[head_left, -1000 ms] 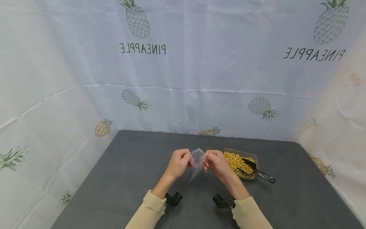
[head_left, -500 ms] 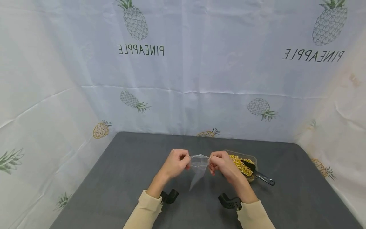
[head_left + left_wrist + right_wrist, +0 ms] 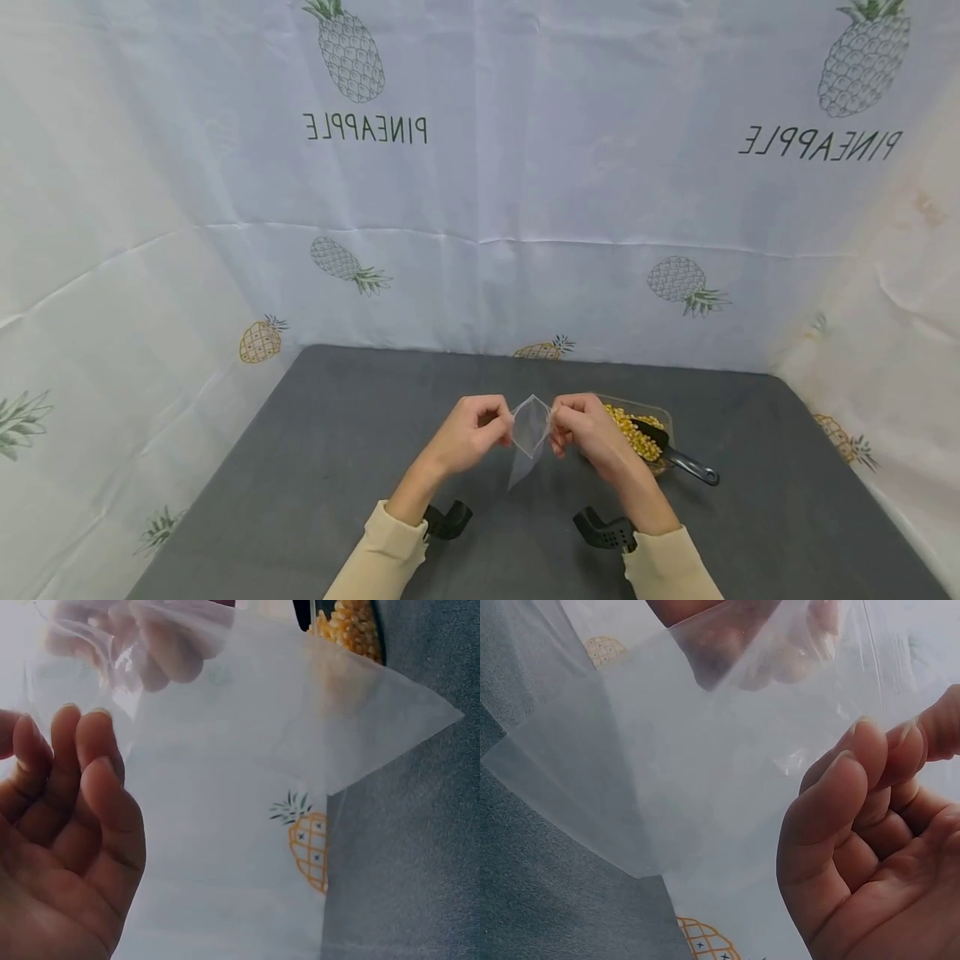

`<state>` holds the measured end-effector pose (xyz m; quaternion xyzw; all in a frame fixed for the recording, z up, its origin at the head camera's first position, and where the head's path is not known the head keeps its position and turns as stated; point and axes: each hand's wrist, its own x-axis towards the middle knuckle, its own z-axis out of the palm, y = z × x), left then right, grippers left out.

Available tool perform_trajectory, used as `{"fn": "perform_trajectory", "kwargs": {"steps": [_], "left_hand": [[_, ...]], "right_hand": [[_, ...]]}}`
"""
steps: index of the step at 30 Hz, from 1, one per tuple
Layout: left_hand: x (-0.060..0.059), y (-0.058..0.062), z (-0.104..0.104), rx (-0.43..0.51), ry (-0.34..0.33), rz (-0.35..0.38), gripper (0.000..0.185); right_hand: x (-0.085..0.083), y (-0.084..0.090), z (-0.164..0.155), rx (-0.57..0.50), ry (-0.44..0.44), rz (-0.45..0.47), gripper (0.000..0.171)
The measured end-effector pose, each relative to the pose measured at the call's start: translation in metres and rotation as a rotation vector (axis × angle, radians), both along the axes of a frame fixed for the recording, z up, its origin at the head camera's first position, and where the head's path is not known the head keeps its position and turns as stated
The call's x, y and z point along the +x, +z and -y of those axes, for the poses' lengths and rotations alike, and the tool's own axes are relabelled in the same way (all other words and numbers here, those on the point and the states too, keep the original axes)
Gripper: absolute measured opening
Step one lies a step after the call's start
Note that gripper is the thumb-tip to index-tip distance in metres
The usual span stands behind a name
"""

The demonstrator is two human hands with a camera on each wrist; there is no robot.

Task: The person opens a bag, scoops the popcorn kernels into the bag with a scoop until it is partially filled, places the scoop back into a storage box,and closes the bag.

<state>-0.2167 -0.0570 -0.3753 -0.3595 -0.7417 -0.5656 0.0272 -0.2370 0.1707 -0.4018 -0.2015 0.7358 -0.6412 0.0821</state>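
Observation:
A clear plastic bag hangs between the two hands above the table, its mouth spread into a diamond shape and its lower end tapering down. My left hand pinches the left edge of the mouth with curled fingers. On the opposite edge, my right hand pinches the rim between thumb and fingers. In the left wrist view the bag is see-through, with the other hand showing behind it. The right wrist view has the bag with nothing visible inside.
Behind the right hand stands a clear container of yellow corn kernels. A black scoop lies in it, handle over the rim. The dark grey table meets a pineapple-print curtain at the back and sides.
The hands moved apart, stretching the bag's mouth flatter, then came slightly closer again as it opened into a diamond. The bag has shifted a little right. Container and scoop stay put.

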Motion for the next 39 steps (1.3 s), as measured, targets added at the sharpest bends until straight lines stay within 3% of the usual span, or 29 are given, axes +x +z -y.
{"fn": "perform_trajectory", "kwargs": {"steps": [9, 16, 18, 22, 28, 31, 35, 39], "left_hand": [[-0.019, -0.029, 0.002, -0.027, 0.04, -0.042, 0.024], [-0.024, -0.034, 0.002, 0.005, 0.086, -0.16, 0.006], [-0.025, -0.035, 0.002, 0.02, 0.095, -0.204, 0.008], [-0.026, -0.035, 0.004, -0.021, 0.07, -0.266, 0.031], [-0.021, -0.032, 0.005, -0.277, 0.019, -0.16, 0.109], [-0.018, -0.033, -0.001, -0.372, 0.032, -0.172, 0.135], [-0.017, -0.036, -0.01, -0.38, 0.062, -0.261, 0.14], [-0.017, -0.039, -0.014, -0.351, 0.069, -0.261, 0.125]], "right_hand": [[0.004, 0.005, 0.0, 0.042, -0.048, -0.021, 0.031], [0.005, 0.006, 0.001, 0.056, -0.064, -0.072, 0.03], [0.006, 0.006, 0.001, 0.067, -0.072, -0.11, 0.029], [0.008, 0.008, 0.002, 0.082, -0.078, -0.183, 0.026], [0.01, 0.011, 0.003, 0.089, -0.065, -0.26, 0.025], [0.011, 0.011, 0.003, 0.084, -0.049, -0.283, 0.025], [0.013, 0.012, 0.003, 0.109, -0.043, -0.311, 0.022], [0.016, 0.014, 0.005, 0.159, -0.051, -0.325, 0.022]]}}
